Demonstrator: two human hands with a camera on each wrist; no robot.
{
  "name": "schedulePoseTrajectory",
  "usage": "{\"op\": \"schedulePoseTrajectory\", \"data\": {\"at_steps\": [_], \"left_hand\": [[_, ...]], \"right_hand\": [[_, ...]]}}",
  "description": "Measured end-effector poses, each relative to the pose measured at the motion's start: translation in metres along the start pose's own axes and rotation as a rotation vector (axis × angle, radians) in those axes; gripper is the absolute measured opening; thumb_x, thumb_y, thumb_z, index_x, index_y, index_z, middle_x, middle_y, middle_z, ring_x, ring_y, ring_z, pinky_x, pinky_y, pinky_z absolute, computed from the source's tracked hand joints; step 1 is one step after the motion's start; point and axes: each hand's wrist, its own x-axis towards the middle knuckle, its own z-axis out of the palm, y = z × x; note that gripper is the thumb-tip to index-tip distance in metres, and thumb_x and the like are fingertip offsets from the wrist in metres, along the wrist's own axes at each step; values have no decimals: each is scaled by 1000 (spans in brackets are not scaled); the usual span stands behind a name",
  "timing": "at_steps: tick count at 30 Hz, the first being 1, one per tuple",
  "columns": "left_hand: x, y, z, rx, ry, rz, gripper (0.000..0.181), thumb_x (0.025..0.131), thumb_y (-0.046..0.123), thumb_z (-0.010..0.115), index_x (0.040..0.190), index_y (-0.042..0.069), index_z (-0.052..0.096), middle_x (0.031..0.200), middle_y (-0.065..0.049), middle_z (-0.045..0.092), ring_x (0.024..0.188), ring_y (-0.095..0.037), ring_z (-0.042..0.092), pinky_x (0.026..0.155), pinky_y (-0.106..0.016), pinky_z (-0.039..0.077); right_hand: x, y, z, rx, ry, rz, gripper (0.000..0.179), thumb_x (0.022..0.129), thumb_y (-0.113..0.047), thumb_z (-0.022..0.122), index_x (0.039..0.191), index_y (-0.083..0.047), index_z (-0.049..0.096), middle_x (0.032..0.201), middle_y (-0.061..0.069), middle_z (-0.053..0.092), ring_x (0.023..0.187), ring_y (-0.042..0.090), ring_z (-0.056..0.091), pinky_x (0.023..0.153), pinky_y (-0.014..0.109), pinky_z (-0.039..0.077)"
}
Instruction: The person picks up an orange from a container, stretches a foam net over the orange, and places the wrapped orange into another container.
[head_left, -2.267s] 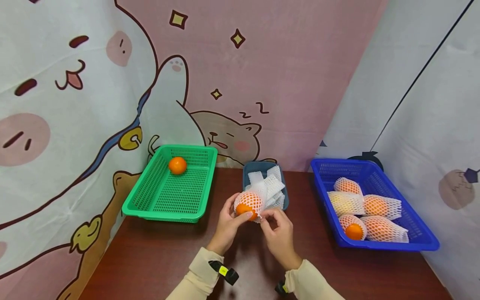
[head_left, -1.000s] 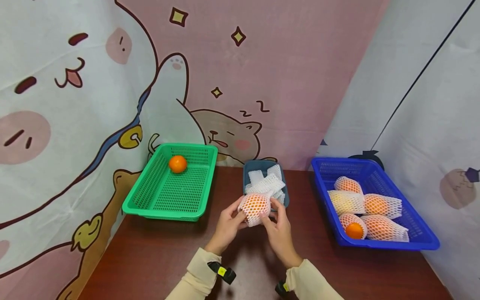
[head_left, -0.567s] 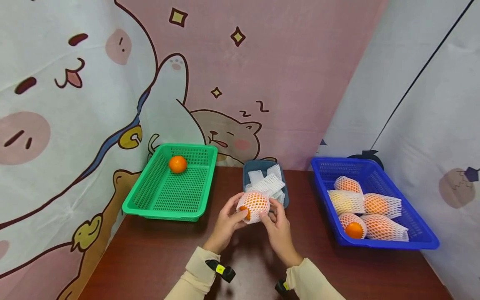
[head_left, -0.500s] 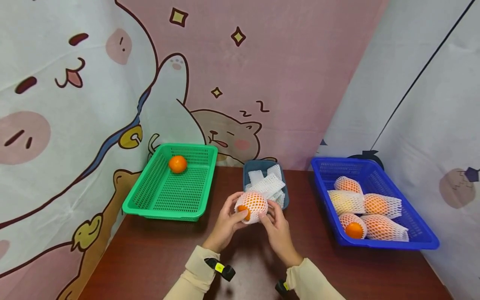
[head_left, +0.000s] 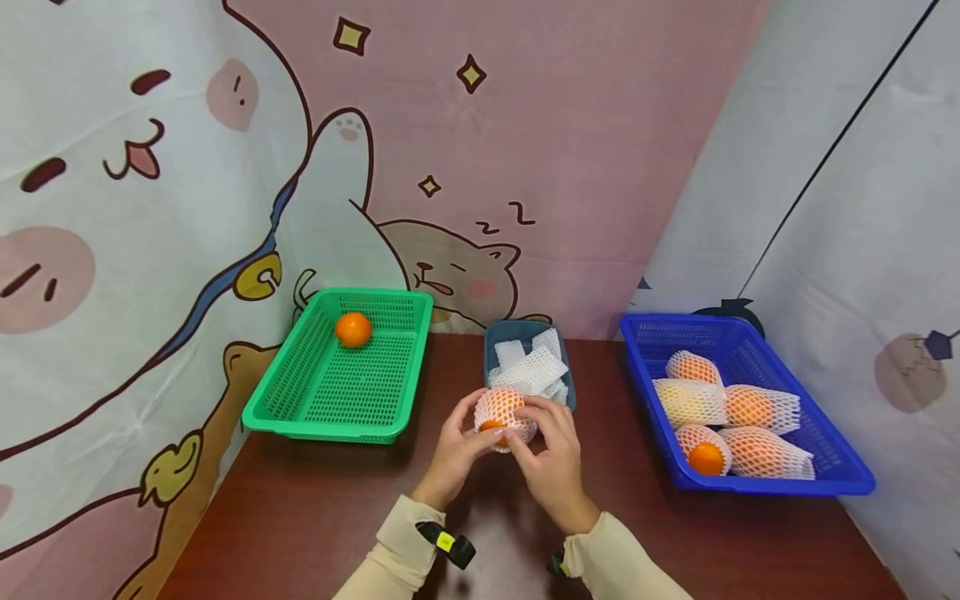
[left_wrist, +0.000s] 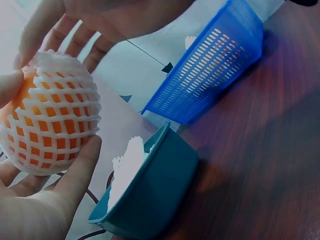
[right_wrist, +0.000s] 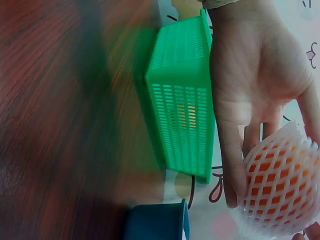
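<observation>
An orange (head_left: 497,408) in a white foam net sleeve is held between both hands, above the table in front of the small dark bin. My left hand (head_left: 453,454) grips it from the left, with the thumb near a patch of bare orange peel. On the right side, my right hand (head_left: 555,471) pinches the foam net with thumb and fingers. In the left wrist view the net (left_wrist: 60,120) covers most of the fruit, its gathered edge near the right fingers. The right wrist view shows the net (right_wrist: 280,185) against the right hand's fingers.
A green basket (head_left: 337,429) on the left holds one bare orange (head_left: 353,330). The dark bin (head_left: 572,392) contains several folded white foam nets (head_left: 536,367). At right, a blue basket (head_left: 787,487) holds several net-wrapped fruits (head_left: 750,408), one of them yellowish.
The net was pulled down over the orange, then the fruit was turned between the hands. Since half a second ago the right fingers have moved up and over its right side.
</observation>
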Motion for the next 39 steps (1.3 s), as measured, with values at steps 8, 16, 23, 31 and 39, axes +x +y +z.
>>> {"op": "schedulePoseTrajectory", "data": {"at_steps": [8,16,23,31,39], "left_hand": [[2,-6,5,17,67,71,65,85,-2,67,143,2,39,133,-19,45,101,-24,62,82,-31,54],[3,-9,7,60,138,128,65,80,-11,61,141,-2,41,135,-19,46,109,-23,57,84,-27,51],[3,-10,5,90,134,161,64,80,-11,59,141,-3,41,135,-20,49,113,-24,55,86,-27,50],[0,-5,-3,-57,12,32,61,85,-10,47,144,0,37,134,-18,49,108,-22,58,83,-32,53],[-3,0,-8,-170,-206,-83,57,93,-1,46,146,-6,26,126,-9,53,106,-18,59,86,-34,52]], "right_hand": [[1,-5,5,16,90,-102,19,70,3,80,87,-5,75,95,12,68,90,31,58,84,27,42],[11,-38,3,76,96,-181,24,60,16,77,78,1,71,78,11,63,76,28,55,74,28,44],[12,-40,2,98,64,-228,23,62,10,79,81,0,70,80,10,63,77,27,55,75,28,44],[2,-4,-12,170,73,-26,31,74,10,72,104,5,67,99,17,62,88,29,56,79,23,45],[12,20,-34,603,-323,570,65,97,-5,53,153,-9,19,152,19,26,132,37,36,94,22,44]]}}
